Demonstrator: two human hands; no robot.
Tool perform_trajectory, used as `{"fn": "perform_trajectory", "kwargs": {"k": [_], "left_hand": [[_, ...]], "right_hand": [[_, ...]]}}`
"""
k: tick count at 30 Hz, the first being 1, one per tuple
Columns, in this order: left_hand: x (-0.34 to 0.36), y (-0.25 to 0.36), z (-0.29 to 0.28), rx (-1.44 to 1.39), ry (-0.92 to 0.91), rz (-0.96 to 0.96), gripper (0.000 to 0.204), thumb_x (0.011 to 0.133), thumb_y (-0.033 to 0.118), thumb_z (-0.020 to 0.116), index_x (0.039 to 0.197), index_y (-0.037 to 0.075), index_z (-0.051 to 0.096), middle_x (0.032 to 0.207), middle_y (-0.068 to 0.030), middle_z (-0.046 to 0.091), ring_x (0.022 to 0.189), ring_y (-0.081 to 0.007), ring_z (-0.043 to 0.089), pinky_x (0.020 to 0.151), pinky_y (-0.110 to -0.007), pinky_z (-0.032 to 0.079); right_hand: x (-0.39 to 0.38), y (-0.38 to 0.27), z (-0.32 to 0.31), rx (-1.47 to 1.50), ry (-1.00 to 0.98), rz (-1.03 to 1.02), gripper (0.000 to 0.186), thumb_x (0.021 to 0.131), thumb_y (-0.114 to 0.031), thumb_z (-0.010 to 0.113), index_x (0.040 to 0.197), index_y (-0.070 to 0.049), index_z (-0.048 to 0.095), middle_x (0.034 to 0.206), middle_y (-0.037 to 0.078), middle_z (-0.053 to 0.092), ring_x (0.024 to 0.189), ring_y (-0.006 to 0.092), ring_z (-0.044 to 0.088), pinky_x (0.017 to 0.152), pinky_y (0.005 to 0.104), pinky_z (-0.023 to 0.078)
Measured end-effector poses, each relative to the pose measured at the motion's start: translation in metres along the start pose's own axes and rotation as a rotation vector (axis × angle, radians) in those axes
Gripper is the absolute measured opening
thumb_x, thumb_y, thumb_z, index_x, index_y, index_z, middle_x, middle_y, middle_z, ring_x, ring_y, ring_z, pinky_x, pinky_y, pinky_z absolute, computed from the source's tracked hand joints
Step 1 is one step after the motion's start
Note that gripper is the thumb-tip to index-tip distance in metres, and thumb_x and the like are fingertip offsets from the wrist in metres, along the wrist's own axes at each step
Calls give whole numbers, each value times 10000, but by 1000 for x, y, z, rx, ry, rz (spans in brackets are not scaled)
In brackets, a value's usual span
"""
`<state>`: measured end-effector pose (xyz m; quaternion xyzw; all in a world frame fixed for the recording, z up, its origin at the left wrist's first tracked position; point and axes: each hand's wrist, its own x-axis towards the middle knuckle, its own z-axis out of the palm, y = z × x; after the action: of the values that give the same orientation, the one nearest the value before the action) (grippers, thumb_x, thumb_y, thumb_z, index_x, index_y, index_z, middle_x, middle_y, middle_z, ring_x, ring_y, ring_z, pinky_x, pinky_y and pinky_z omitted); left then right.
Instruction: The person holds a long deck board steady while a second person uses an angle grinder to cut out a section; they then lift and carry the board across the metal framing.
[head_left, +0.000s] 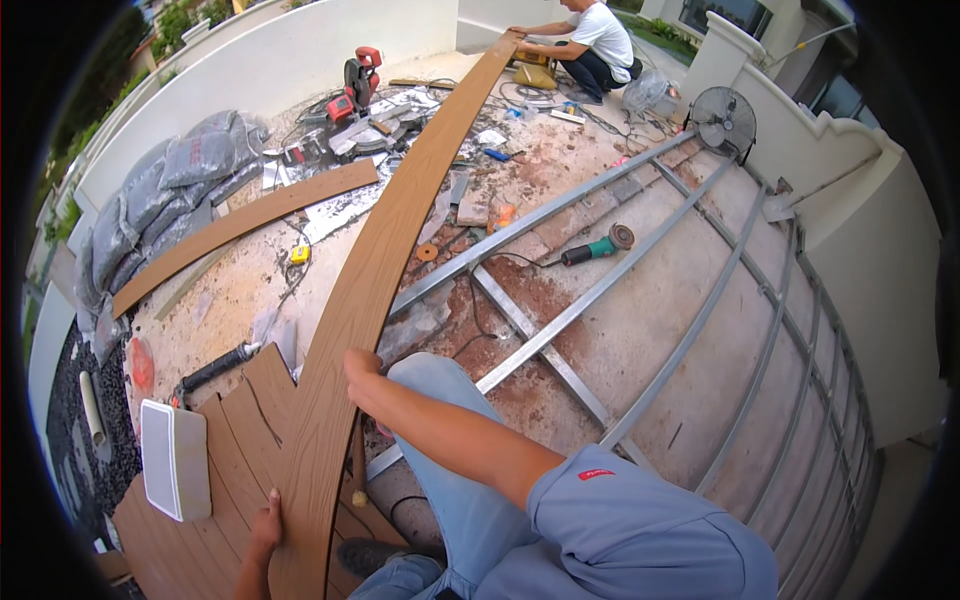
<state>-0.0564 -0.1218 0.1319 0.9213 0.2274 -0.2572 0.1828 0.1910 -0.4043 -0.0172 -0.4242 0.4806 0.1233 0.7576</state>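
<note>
A long brown wood-grain decking board (385,245) stretches from in front of me to a co-worker at the far end. My left hand (266,525) grips its left edge near my end, thumb upright and fingers partly hidden. Farther up, my right hand (362,374) is closed on the board's right edge, with the fingertips out of sight. Under my end lie laid deck boards (222,445). Beside my leg, a hammer-like tool with a wooden handle (359,465) shows partly past the board's edge.
A galvanised metal frame (560,345) spans the right side, with a green angle grinder (600,246) lying within it. A white speaker-like box (178,460) stands left. Beyond are a loose board (250,222), grey sacks (165,190), a red mitre saw (358,85), a fan (724,122) and a crouching co-worker (600,45).
</note>
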Motion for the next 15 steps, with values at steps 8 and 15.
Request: {"fn": "perform_trajectory", "kwargs": {"k": [8, 15], "left_hand": [[-19, -45, -13, 62, -23, -104, 1046, 931, 774, 251, 1037, -192, 638, 1086, -431, 594, 1154, -497, 574, 1017, -459, 425], [10, 10, 26, 30, -85, 22, 1053, 930, 775, 257, 1136, -201, 595, 1169, -430, 570, 1212, -488, 542, 1040, -457, 410]], "right_hand": [[-111, -3, 13, 89, -90, 11, 273, 786, -135, 585, 996, 36, 624, 1002, 194, 646, 898, 335, 631, 711, 461, 488], [-46, -38, -52, 103, -1, -71, 287, 776, -136, 590, 1003, 33, 637, 995, 188, 655, 877, 323, 636, 699, 460, 497]]}}
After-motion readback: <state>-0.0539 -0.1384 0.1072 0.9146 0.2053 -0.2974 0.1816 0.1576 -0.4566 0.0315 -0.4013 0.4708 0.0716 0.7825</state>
